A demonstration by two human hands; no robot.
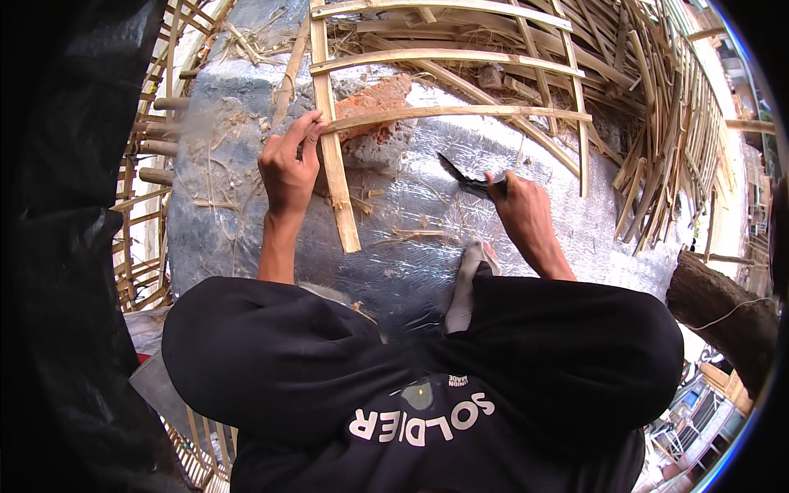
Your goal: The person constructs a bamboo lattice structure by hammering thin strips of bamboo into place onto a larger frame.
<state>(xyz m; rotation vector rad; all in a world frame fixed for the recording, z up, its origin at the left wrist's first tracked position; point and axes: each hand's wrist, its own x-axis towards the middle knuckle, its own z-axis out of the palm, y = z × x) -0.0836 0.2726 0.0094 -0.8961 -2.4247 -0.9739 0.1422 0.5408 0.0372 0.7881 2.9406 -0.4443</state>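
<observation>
A lattice of split bamboo strips lies in front of me, with an upright strip (335,172) on its near left side and several crosswise slats. The nearest crosswise slat (460,113) bows slightly and meets the upright strip. At that joint my left hand (289,164) is closed, thumb and fingers pinching the slat's left end. To the right, my right hand (526,209) grips a knife (462,179) by its handle. The dark blade points up and left, apart from the lattice. Part of the handle is hidden in the fist.
Beneath the lattice sit a broken reddish brick (374,103) and a grey lump of masonry. A silvery sheet (394,205) with bamboo shavings covers the floor. Bundled bamboo strips (682,107) lie at the far right, a log (719,304) nearer. My socked foot (467,287) rests between my knees.
</observation>
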